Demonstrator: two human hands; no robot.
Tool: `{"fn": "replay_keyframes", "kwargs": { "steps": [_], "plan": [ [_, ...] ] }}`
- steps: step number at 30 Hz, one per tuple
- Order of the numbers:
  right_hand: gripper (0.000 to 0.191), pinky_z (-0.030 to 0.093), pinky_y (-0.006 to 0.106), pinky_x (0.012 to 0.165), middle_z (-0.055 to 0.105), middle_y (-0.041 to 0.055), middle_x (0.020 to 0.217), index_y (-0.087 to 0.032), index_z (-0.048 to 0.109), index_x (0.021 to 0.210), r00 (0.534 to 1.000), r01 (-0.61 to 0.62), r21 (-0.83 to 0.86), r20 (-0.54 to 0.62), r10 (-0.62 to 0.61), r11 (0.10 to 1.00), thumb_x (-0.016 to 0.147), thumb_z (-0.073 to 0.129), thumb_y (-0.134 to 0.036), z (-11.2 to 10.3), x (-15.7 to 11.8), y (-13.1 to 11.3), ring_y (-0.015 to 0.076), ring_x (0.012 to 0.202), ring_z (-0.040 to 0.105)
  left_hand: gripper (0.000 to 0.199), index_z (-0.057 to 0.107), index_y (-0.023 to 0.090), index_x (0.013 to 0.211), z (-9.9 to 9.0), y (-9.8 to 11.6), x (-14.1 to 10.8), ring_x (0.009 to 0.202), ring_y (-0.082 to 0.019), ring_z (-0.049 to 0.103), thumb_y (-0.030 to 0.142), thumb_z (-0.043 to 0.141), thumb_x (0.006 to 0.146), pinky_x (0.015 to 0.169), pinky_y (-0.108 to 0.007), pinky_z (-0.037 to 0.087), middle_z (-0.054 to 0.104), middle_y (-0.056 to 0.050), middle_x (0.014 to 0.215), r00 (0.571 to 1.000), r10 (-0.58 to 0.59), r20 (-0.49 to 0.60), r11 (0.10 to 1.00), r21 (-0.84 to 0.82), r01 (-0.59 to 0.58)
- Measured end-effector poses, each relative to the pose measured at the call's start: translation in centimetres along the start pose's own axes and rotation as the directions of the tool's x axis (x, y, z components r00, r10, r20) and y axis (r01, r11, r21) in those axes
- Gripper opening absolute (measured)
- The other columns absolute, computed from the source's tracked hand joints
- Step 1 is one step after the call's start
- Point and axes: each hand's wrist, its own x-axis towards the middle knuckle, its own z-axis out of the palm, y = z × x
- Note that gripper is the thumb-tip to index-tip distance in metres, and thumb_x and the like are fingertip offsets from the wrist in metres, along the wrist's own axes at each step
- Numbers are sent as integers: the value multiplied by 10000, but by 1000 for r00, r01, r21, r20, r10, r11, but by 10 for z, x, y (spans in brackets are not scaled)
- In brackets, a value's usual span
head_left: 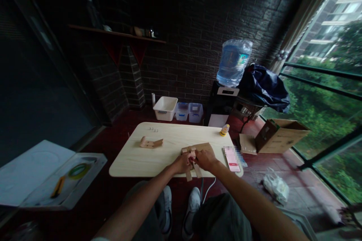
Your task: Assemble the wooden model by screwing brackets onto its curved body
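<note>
My left hand [183, 162] and my right hand [206, 159] meet over the near right part of the pale wooden table [169, 160]. Both are closed, with fingertips almost together, on a piece made of flat brown strips [197, 170]; whether it is cardboard or thin wood I cannot tell. Two strip ends hang toward the near edge. Beneath or behind the hands lies a wider flat brown sheet [204, 145]. A separate brown piece with a rounded end [151, 143] rests at the left. Several small metal-looking bits [153, 130] sit beyond it.
A small yellow-based bottle [224, 130] stands at the table's far right corner, with a phone [232, 159] nearer. Plastic bins [165, 108] and a water dispenser [222, 101] line the wall. An open white case [65, 180] is left; a cardboard box [278, 135] is right.
</note>
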Motion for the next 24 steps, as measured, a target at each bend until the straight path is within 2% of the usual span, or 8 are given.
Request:
{"fn": "replay_keyframes", "kwargs": {
  "steps": [3,7,15,24],
  "plan": [
    [399,536,380,814,737,225,1095,-121,631,1224,999,-32,24,3,32,999,1003,469,-411,0,0,-1,305,987,725,356,660,186,993,0,1,1,805,-185,621,97,644,649,690,-275,472,697,-49,930,1000,8,-9,1000,2,-8],
    [422,526,358,801,738,209,1104,-126,598,1269,999,16,55,29,-17,998,998,461,-420,-4,-5,4,295,1008,721,322,670,172,995,2,2,1,795,-182,622,84,635,687,694,-277,476,701,-58,924,999,18,-27,1000,-17,-18],
    [328,507,351,822,736,186,1134,-151,584,1258,991,129,45,18,-129,991,968,495,-277,-14,-9,11,283,1056,707,264,663,178,974,3,0,2,779,-162,622,111,647,719,711,-262,482,700,-37,920,999,23,-49,1000,20,-22],
    [291,515,327,839,747,171,1125,-155,632,1211,985,158,53,61,-161,986,989,461,-232,-18,-16,12,263,1042,718,262,670,172,963,5,-4,2,829,-180,635,85,621,721,724,-265,474,697,-40,885,995,53,-85,998,38,-50]
  ]
}}
